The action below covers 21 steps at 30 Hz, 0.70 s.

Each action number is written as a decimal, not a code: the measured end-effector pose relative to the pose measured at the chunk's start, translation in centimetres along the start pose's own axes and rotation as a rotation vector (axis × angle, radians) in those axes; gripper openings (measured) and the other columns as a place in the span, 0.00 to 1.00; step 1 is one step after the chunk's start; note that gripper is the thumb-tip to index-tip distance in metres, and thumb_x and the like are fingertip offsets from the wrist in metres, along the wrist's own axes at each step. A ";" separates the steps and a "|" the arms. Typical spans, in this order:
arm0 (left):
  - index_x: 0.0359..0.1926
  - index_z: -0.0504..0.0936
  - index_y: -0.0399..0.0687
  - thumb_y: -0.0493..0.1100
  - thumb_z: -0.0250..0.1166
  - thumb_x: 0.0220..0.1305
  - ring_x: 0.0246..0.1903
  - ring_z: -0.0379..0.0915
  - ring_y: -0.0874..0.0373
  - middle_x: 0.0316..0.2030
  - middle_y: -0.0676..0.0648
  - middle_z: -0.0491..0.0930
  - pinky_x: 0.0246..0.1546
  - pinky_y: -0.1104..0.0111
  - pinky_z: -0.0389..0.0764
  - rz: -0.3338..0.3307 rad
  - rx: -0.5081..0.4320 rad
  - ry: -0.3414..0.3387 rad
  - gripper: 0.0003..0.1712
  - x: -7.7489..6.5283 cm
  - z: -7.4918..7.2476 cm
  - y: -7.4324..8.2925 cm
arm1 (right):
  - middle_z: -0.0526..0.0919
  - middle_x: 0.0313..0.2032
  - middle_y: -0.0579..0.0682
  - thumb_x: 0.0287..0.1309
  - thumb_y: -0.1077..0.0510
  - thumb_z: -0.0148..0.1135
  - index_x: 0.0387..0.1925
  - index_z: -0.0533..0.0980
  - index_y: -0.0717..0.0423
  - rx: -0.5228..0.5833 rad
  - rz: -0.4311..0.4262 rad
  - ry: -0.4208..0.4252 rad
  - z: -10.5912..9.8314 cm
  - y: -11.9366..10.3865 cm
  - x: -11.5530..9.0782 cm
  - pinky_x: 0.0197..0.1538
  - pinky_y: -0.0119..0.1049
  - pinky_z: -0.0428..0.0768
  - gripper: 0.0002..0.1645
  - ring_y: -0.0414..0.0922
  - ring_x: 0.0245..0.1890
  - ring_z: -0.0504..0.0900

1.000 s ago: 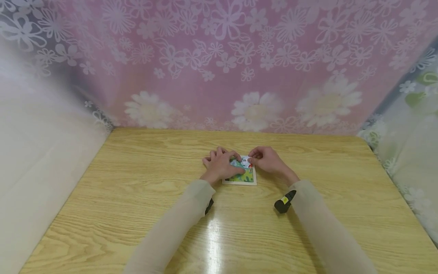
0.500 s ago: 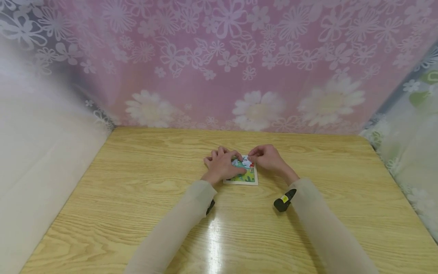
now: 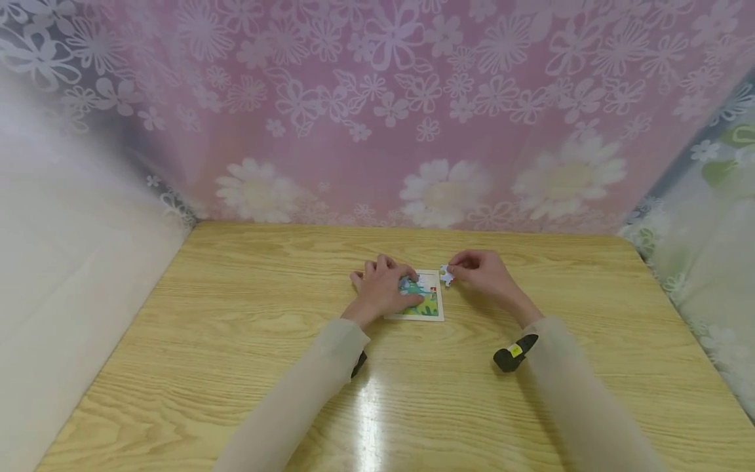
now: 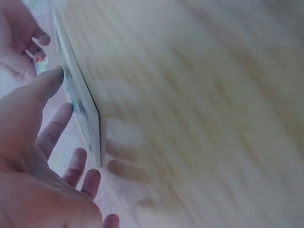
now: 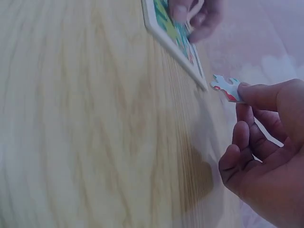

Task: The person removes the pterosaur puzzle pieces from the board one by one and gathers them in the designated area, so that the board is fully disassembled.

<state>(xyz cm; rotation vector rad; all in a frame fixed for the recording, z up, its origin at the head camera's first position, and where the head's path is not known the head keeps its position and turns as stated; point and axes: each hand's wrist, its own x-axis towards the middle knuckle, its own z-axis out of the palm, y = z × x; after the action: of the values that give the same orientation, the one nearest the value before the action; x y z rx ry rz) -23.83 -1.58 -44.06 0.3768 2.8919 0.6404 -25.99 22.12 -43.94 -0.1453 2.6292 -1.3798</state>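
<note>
A small square jigsaw puzzle (image 3: 429, 307) with a white frame and a green and blue picture lies flat on the table. My left hand (image 3: 380, 288) rests over its left side, fingers spread, with thumb and forefinger touching the picture. Just off the frame's upper right corner, my right hand (image 3: 485, 275) pinches a puzzle piece (image 5: 227, 88) between thumb and forefinger. The piece is pale blue with a red patch and knobbed edges. In the right wrist view it is held above the table, beside the frame corner. A pale gap shows at the puzzle's upper right.
The wood-grain table (image 3: 236, 328) stretches out around the puzzle. A pink flowered curtain (image 3: 330, 131) hangs along its far edge, with pale cloths at both sides. A black wrist camera (image 3: 513, 354) sits at the right sleeve cuff.
My right hand has moved right, away from the puzzle, and the piece between its fingers has come out of the upper right corner. The left hand has stayed on the puzzle.
</note>
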 end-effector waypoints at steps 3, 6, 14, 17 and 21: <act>0.54 0.82 0.72 0.67 0.69 0.62 0.53 0.59 0.46 0.60 0.48 0.67 0.52 0.44 0.55 0.042 -0.027 0.009 0.21 -0.3 0.1 -0.1 | 0.84 0.44 0.58 0.71 0.53 0.63 0.49 0.81 0.59 -0.014 0.012 0.011 -0.9 0.6 -0.4 0.35 0.34 0.76 0.14 0.47 0.39 0.78; 0.56 0.82 0.69 0.64 0.70 0.63 0.53 0.60 0.47 0.61 0.47 0.68 0.50 0.47 0.55 0.076 -0.091 0.007 0.22 -0.7 0.2 -0.2 | 0.85 0.45 0.59 0.71 0.51 0.64 0.50 0.81 0.59 -0.035 0.016 0.017 -1.6 1.1 -0.6 0.34 0.34 0.77 0.16 0.47 0.39 0.79; 0.50 0.85 0.61 0.60 0.75 0.57 0.54 0.63 0.47 0.59 0.47 0.72 0.52 0.47 0.55 0.074 -0.206 -0.017 0.22 -1.5 0.4 -0.5 | 0.86 0.44 0.60 0.71 0.51 0.64 0.51 0.81 0.60 -0.070 0.019 0.019 -2.6 2.0 -1.1 0.34 0.33 0.76 0.17 0.45 0.38 0.81; 0.49 0.85 0.61 0.60 0.76 0.56 0.55 0.63 0.47 0.59 0.47 0.72 0.53 0.47 0.55 0.069 -0.219 -0.017 0.21 -1.5 0.5 -0.7 | 0.87 0.43 0.59 0.70 0.52 0.64 0.51 0.81 0.60 -0.093 0.017 0.024 -2.6 2.3 -1.0 0.36 0.32 0.76 0.17 0.45 0.38 0.83; 0.48 0.84 0.62 0.60 0.76 0.55 0.55 0.63 0.47 0.60 0.48 0.72 0.52 0.48 0.55 0.063 -0.225 -0.019 0.21 -1.4 0.5 -0.7 | 0.87 0.42 0.58 0.70 0.52 0.65 0.49 0.82 0.59 -0.151 0.016 0.051 -2.6 2.4 -0.7 0.41 0.33 0.76 0.15 0.46 0.39 0.83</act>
<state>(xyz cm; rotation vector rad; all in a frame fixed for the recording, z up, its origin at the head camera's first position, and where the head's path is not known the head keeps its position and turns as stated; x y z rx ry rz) -22.56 -2.36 -44.71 0.4404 2.7602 0.9548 -25.83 25.73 -44.42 -0.1093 2.7698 -1.1945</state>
